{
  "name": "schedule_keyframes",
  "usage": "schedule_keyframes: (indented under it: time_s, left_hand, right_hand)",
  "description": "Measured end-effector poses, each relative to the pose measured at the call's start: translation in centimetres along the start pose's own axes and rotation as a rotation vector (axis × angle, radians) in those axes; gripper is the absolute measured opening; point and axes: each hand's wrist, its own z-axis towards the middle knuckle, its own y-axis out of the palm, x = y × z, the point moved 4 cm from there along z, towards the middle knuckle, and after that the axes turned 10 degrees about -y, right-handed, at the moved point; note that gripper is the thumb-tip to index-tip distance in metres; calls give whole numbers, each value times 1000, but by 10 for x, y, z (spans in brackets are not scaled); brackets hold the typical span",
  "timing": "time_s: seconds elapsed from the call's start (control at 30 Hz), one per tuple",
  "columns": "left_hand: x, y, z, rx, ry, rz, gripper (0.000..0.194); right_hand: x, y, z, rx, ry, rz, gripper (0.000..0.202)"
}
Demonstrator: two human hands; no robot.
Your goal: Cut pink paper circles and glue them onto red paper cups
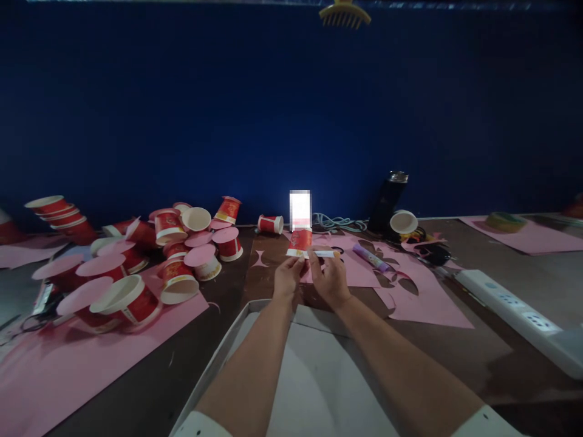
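Near the middle of the head view, a red paper cup (299,240) stands upside down, its white rim toward me. My left hand (288,278) has its fingers closed on the rim at the lower left. My right hand (331,276) is at the cup's right side and grips a small white stick or tube (324,254) with an orange end. Its fingertips touch or nearly touch the cup. A bright pixelated patch hides what is just above the cup. Behind my hands lies a pink sheet (359,276) with round cut-outs.
Many red cups (136,303), some topped with pink discs, crowd the left. A purple tube (371,258), black bottle (387,200), tipped cup (403,222) and white power strip (510,309) are on the right. A pale box (319,376) lies under my forearms.
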Motion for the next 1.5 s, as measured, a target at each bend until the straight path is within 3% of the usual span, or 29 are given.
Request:
schedule_keyframes:
  time_s: [0.17, 0.53, 0.73, 1.0, 1.23, 1.5]
  left_hand:
    - [2, 2, -2, -20, 6, -2, 20]
    - [2, 1, -1, 8, 4, -20, 20]
    - [4, 0, -1, 8, -4, -32, 21]
    - [9, 6, -11, 12, -63, -135, 28]
    - [10, 9, -11, -20, -66, -129, 27]
    - [7, 6, -8, -8, -56, -108, 27]
  right_hand:
    - [-3, 0, 2, -28, -6, 65, 18]
    - [3, 2, -1, 33, -3, -101, 20]
    - [-1, 3, 1, -4, -28, -7, 18]
    - [-2, -7, 3, 123, 20, 81, 19]
    - [-1, 1, 2, 28, -3, 12, 21]
    - [2, 2, 0, 36, -9, -21, 21]
